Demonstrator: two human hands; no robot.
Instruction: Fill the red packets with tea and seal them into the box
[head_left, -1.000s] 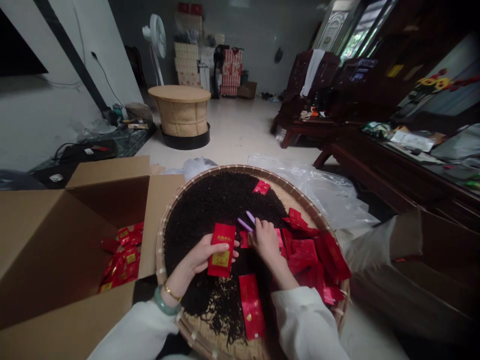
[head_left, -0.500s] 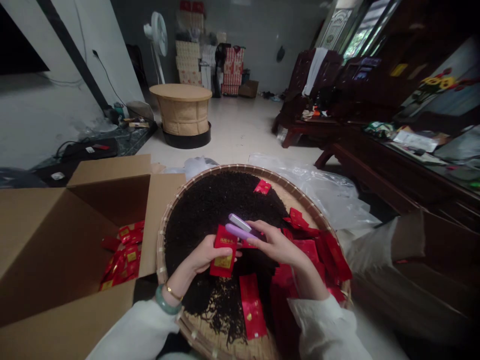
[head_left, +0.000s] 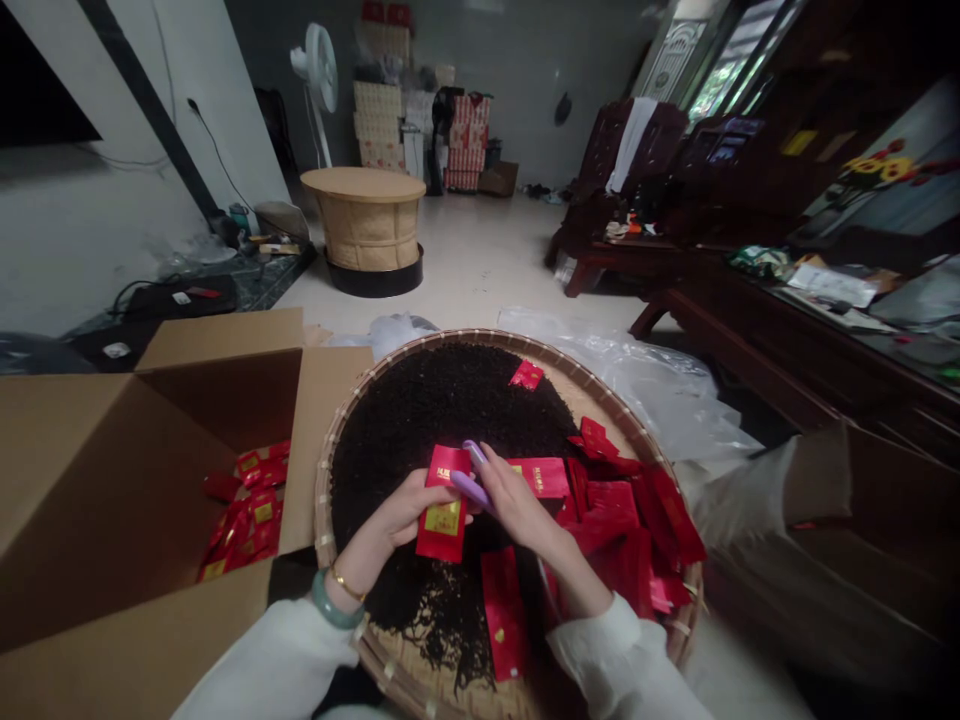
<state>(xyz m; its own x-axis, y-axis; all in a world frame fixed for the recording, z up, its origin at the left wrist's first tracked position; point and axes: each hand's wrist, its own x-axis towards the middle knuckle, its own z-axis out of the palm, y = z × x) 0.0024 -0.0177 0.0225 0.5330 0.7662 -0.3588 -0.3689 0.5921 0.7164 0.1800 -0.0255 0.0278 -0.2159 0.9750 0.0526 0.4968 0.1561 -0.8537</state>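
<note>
A red tea packet (head_left: 444,505) with a gold panel stands nearly upright in my left hand (head_left: 405,512), pinched between thumb and fingers. Wrapped round a purple two-jawed hand tool (head_left: 472,490) is my right hand (head_left: 514,498). The tool's two arms are spread at the packet's upper right edge; I cannot tell whether they touch it. Below both hands lies dark loose tea (head_left: 420,410) in a round woven tray (head_left: 341,410). A long red packet (head_left: 502,615) lies on the tray under my hands, and another red packet (head_left: 546,477) shows behind my right hand.
Many red packets (head_left: 622,540) are heaped on the tray's right side, and one small packet (head_left: 527,375) sits on the far tea. An open cardboard box (head_left: 217,400) at left contains red packets. Clear plastic sheeting (head_left: 645,375) and a dark wooden table (head_left: 787,350) are at right.
My right hand has moved left with the purple tool, bringing its arms to the packet's upper edge. The held packet has shifted slightly. A packet behind my right hand shows more.
</note>
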